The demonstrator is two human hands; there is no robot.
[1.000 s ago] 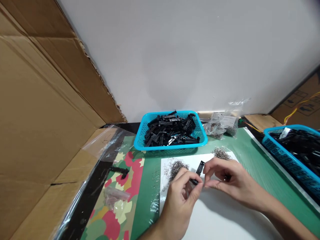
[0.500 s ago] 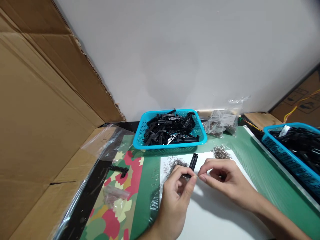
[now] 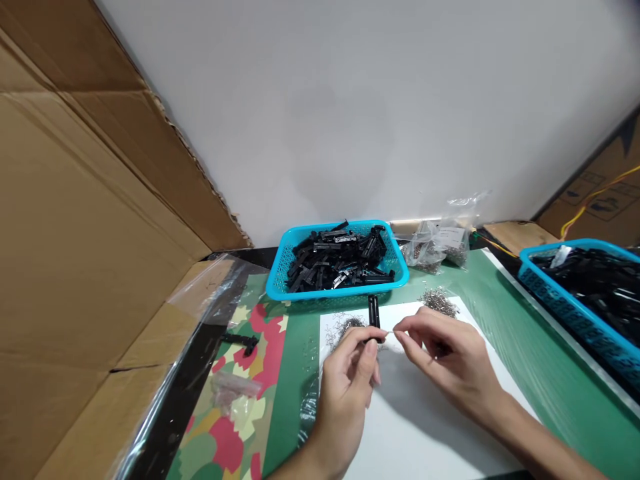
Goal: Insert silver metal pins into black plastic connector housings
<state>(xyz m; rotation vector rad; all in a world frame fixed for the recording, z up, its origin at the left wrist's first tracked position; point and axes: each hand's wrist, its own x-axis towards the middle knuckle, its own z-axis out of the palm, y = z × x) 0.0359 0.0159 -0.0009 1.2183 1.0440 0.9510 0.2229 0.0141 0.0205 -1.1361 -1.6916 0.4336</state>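
Note:
My left hand (image 3: 345, 377) is closed on a narrow black plastic part (image 3: 373, 310), which points up and away above the white sheet (image 3: 405, 427). Close to its right, my right hand (image 3: 457, 357) pinches a tiny thin metal piece (image 3: 390, 333) between thumb and forefinger. That piece sits beside the near end of the black part; whether they touch is too small to tell. Behind my left fingers lies a pile of small metal pieces (image 3: 351, 324). A second metal pile (image 3: 439, 302) is behind my right hand.
A blue basket (image 3: 336, 293) of black parts stands against the wall, with clear bags (image 3: 425, 257) at its right. Another blue basket (image 3: 575, 313) is at far right. One black part (image 3: 243, 341) lies on the camouflage-patterned sheet (image 3: 225, 447). Cardboard (image 3: 90, 233) rises at left.
The black part in my left hand has turned more upright and shifted slightly left. My left fingers have loosened a little, and the right hand's pinch has moved slightly up.

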